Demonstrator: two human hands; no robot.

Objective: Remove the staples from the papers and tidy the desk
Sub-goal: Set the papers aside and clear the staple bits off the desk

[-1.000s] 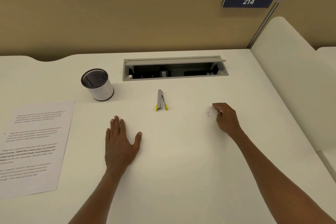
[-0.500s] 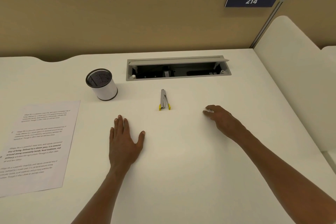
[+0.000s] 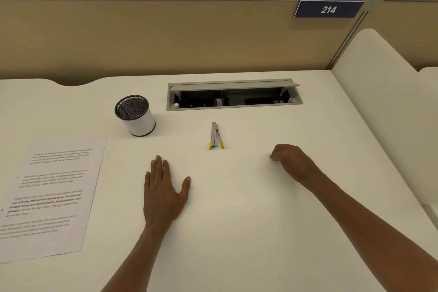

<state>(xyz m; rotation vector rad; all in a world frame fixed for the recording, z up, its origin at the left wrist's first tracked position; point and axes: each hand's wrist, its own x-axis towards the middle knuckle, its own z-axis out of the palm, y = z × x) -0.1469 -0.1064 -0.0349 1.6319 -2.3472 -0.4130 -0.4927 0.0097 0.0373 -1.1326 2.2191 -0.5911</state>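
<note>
My left hand (image 3: 163, 192) lies flat on the white desk (image 3: 237, 232), palm down, fingers spread, holding nothing. My right hand (image 3: 290, 161) rests to the right with its fingers curled and the tips pinched on the desk surface. They close over a small white scrap, which is hidden under them. A metal staple remover (image 3: 215, 136) with yellow tips lies between and beyond the hands, touched by neither. A printed sheet of paper (image 3: 47, 197) lies at the left edge, apart from my left hand.
A white pen cup (image 3: 137, 116) with a black mesh rim stands at the back left. Behind the staple remover a grey cable tray (image 3: 233, 96) is sunk in the desk with its lid up. A tan partition and a white side panel (image 3: 379, 102) bound the desk.
My right hand moved slightly left over the small white scrap and curled its fingers shut on it. The left hand has stayed flat. The view shifted a little left.
</note>
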